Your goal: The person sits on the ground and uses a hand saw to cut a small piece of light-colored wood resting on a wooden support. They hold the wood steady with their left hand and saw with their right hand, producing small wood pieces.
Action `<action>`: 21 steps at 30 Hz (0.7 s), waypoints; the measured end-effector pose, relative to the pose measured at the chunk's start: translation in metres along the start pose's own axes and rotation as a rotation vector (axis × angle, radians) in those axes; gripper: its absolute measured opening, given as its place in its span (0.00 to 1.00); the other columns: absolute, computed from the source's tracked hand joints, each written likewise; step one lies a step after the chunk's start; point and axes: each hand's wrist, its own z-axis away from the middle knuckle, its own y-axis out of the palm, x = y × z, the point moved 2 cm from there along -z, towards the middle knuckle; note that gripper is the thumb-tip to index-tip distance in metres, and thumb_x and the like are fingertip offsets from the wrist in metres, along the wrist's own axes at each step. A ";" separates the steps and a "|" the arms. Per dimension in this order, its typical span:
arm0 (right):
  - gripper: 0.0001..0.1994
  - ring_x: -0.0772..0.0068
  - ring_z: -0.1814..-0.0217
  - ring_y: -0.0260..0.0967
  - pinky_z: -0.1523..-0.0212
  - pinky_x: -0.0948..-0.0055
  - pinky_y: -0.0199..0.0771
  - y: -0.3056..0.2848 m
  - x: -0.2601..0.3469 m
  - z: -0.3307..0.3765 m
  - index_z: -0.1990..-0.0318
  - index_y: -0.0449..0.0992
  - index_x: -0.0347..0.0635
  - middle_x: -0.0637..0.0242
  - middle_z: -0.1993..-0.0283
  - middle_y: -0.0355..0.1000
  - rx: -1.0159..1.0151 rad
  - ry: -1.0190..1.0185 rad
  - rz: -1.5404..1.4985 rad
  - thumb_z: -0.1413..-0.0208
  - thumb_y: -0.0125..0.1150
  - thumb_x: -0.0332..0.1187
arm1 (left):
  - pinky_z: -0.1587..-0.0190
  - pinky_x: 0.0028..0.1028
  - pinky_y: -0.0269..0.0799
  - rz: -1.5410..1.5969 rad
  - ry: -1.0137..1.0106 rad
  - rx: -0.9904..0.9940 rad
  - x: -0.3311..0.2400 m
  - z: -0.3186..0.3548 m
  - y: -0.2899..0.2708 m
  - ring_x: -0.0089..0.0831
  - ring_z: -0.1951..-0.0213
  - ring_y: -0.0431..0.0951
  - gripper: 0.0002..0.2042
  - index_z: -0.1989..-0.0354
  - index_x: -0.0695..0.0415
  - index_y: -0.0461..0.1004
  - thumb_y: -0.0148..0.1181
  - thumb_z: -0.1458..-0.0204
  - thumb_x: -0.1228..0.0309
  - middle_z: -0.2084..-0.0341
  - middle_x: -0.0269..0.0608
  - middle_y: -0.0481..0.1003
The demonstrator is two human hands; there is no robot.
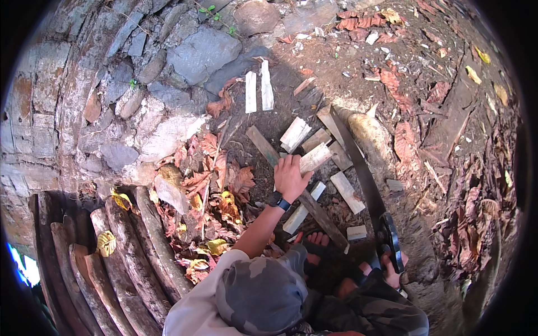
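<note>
Cap [260, 294] sitting closest, saw [372, 187] and board [323, 215] showing beyond

At the near end of the saw, the right hand [394, 270] is closing its fingers around the handle [390, 238], though part of that hold is hidden. Left of the saw, the left hand [290, 178] is resting over the board, fingers bending forward, thumb spreading toward the saw; I cannot tell how tightly they are closing, or whether they are also pinching the pale block [315, 159] just ahead of them.

The board is lying aslant left of the saw, its near end pointing toward the handle. It is looking dry, stiff and fairly light, rough rather than slippery, so its long edges near the middle should be giving the surest hold; its ends may be splintering. The block, lying between board and saw, is seeming lighter and likelier to split along its grain, so its long sides are suiting a grip. The saw is looking long and thin, probably flexing sideways, and is calling for the handle alone.

Two pale strips [250, 92] are lying beyond the saw's far tip, to its left; logs [131, 241] are lying well left of it.
</note>
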 end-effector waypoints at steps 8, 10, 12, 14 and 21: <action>0.08 0.81 0.77 0.61 0.75 0.75 0.60 0.000 -0.007 0.004 0.67 0.74 0.36 0.72 0.78 0.67 -0.005 0.080 -0.102 0.48 0.68 0.30 | 0.42 0.43 0.66 0.054 0.032 -0.019 0.008 0.011 0.023 0.47 0.43 0.69 0.42 0.36 0.59 0.67 0.76 0.60 0.52 0.47 0.48 0.70; 0.08 0.81 0.77 0.61 0.74 0.75 0.61 -0.004 -0.017 0.006 0.66 0.74 0.36 0.72 0.77 0.68 -0.018 0.113 -0.093 0.48 0.68 0.30 | 0.40 0.44 0.66 0.085 -0.013 -0.017 0.016 0.017 0.018 0.48 0.41 0.68 0.44 0.35 0.59 0.65 0.77 0.60 0.52 0.44 0.49 0.69; 0.09 0.81 0.77 0.61 0.74 0.74 0.61 -0.008 -0.022 0.006 0.65 0.74 0.37 0.72 0.77 0.67 0.005 0.087 -0.073 0.47 0.68 0.30 | 0.39 0.44 0.65 0.142 -0.091 0.019 0.023 0.022 0.014 0.49 0.39 0.67 0.45 0.35 0.60 0.65 0.78 0.61 0.52 0.42 0.49 0.67; 0.09 0.81 0.77 0.61 0.74 0.74 0.61 -0.007 -0.016 0.004 0.64 0.73 0.37 0.72 0.77 0.67 0.021 0.049 -0.048 0.47 0.68 0.30 | 0.40 0.45 0.68 0.194 -0.154 0.013 0.032 0.033 0.016 0.52 0.42 0.69 0.44 0.35 0.58 0.66 0.78 0.61 0.53 0.45 0.53 0.67; 0.10 0.80 0.77 0.60 0.74 0.72 0.61 -0.016 -0.030 0.006 0.61 0.72 0.39 0.71 0.76 0.66 0.050 -0.086 0.139 0.45 0.68 0.31 | 0.43 0.44 0.69 0.330 -0.253 0.015 0.033 0.054 0.034 0.55 0.46 0.69 0.40 0.36 0.50 0.69 0.79 0.61 0.58 0.50 0.56 0.65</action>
